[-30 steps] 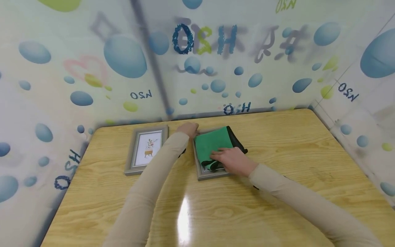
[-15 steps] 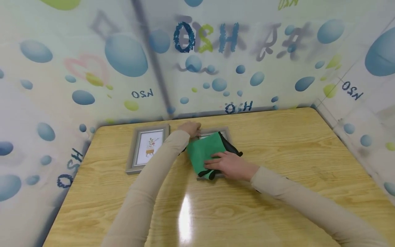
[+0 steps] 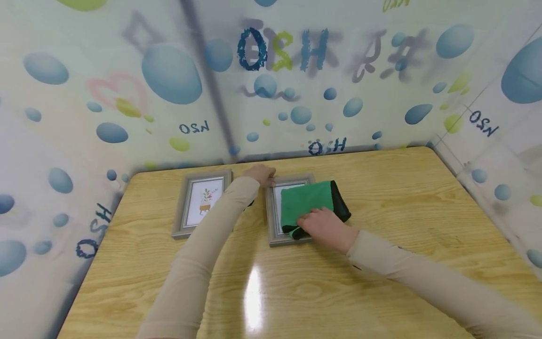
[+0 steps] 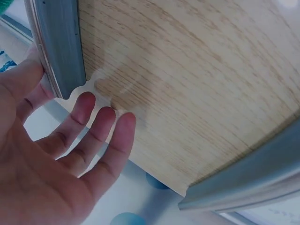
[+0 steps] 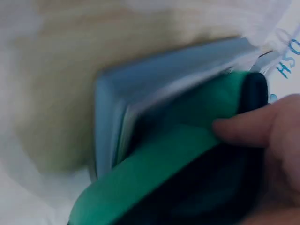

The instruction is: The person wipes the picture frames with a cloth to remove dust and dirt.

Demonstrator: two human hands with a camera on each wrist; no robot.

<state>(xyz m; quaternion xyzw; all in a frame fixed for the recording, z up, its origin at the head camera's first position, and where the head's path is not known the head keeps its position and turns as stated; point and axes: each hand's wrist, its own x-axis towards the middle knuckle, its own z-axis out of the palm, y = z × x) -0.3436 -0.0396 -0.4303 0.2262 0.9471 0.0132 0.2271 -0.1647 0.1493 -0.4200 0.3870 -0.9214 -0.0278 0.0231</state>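
Observation:
A grey picture frame [image 3: 273,226] lies on the wooden table, partly covered by a folded green cloth with black edging [image 3: 302,202]. My left hand [image 3: 261,175] holds the frame at its far left corner. The left wrist view shows thumb and index finger pinching the frame's edge [image 4: 61,42], while the other fingers of the hand [image 4: 70,159] extend loosely beside it. On the cloth, my right hand [image 3: 328,230] grips it with bent fingers against the frame's face. Up close in the right wrist view, the thumb lies on the bunched cloth [image 5: 173,150].
A second grey frame [image 3: 179,207] with a potted-plant picture lies to the left, partly behind my left sleeve. The wooden table [image 3: 381,301] ends at a patterned wall [image 3: 360,127] behind the frames. Light glares on the front part of the tabletop.
The cloth shifted left and toward me over the frame, then back to the right, uncovering the frame's left side. My left hand has stayed at the corner.

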